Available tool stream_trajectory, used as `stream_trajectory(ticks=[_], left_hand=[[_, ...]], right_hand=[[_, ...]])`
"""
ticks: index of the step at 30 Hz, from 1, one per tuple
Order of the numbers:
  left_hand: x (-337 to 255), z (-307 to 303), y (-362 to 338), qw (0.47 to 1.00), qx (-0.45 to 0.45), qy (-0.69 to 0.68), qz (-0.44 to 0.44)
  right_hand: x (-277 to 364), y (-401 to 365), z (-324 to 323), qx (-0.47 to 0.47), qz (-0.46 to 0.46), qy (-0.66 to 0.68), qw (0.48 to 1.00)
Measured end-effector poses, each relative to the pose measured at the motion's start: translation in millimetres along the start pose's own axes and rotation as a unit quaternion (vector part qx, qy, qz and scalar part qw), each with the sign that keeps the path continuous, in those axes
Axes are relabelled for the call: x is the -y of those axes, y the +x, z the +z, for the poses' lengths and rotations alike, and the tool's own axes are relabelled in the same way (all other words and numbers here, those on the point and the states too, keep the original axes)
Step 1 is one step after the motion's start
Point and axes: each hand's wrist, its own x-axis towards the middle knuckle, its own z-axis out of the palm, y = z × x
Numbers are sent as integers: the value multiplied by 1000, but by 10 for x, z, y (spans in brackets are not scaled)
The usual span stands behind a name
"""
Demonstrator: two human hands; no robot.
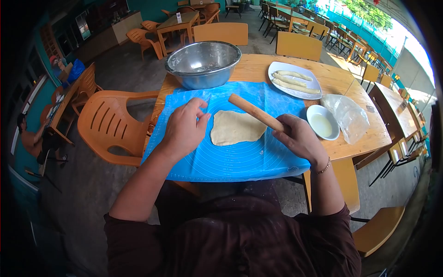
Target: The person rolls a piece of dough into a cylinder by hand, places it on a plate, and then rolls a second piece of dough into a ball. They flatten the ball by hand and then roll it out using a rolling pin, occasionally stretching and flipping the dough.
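A flattened piece of pale dough (236, 128) lies on a blue printed mat (221, 161). My right hand (297, 138) is closed round the near end of a wooden rolling pin (254, 111), which slants up and left over the dough's upper right edge. My left hand (187, 124) is just left of the dough, its fingers bent and apart, with nothing in them. Beyond the mat, a white plate (307, 92) carries rolled dough strips (291, 82).
A large steel bowl (203, 64) stands at the table's back left. Right of the mat are a small white bowl with liquid (323, 122) and a clear plastic bag (349, 117). An orange chair (110, 124) is at the left. A person (32, 136) sits far left.
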Motion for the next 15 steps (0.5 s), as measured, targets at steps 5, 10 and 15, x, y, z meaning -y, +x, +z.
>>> stream_trajectory(ticks=[5,10,15], left_hand=[[-42,49,384,989,-19,-57,133],[211,596,650,980,178,27,84],[278,696,751,953,275,128,20]], right_hand=[[-34,377,348,23,-118,-133,984],[-225,665,604,34,-130,-120,984],[-335,926,402,-60,-47,-96,992]])
